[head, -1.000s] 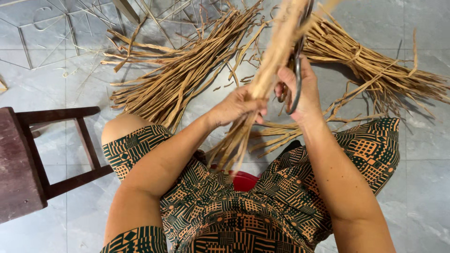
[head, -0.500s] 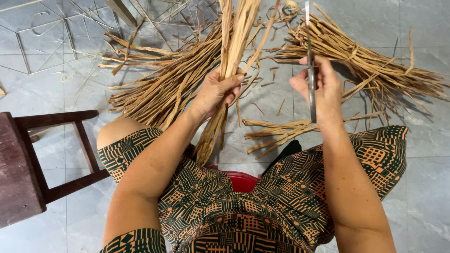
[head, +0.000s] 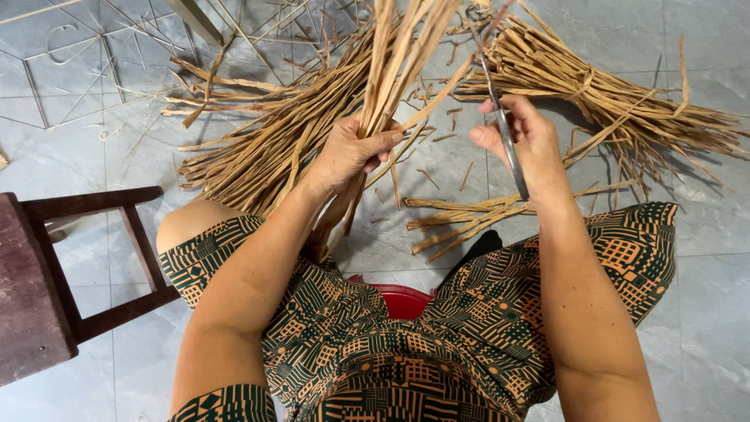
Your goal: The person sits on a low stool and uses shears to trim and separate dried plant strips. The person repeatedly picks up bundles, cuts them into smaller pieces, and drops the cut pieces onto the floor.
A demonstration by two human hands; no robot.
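Grey tiled floor [head: 703, 312] filled the frame. Person sat over it in a green-and-orange patterned dress [head: 375, 352], knees spread toward 9 and 3 o'clock.

Dark wooden stool [head: 31, 289] stood at 8 o'clock, well apart from the hands.

Large loose heap of tan dried reed strips [head: 258, 148] lay on the floor at 11 o'clock, fanning out toward the left knee. A second tan reed bundle, tied around its middle [head: 617, 101], lay at 1–2 o'clock. A small pile of cut tan strips [head: 461, 219] lay on the floor near centre, just under the right wrist.

Red plastic basin rim [head: 402, 301] showed at 6 o'clock between the knees, mostly hidden by the dress.

Left hand [head: 348, 156] was fisted tight around a handful of long tan reed strips [head: 391, 70], fingers wrapped and pressed together, thumb across. The handful stood near upright, tops running out of frame at 12 o'clock, lower ends hanging down toward the lap.

Right hand [head: 527, 144] was at 1 o'clock from centre, closed on the handles of grey metal scissors [head: 500, 117]. Blades pointed up toward 12 o'clock, tips near the handful's upper strips; couldn't tell if blades were touching a strip.

Scattered short tan offcuts [head: 426, 176] lay on the tiles between the two hands.
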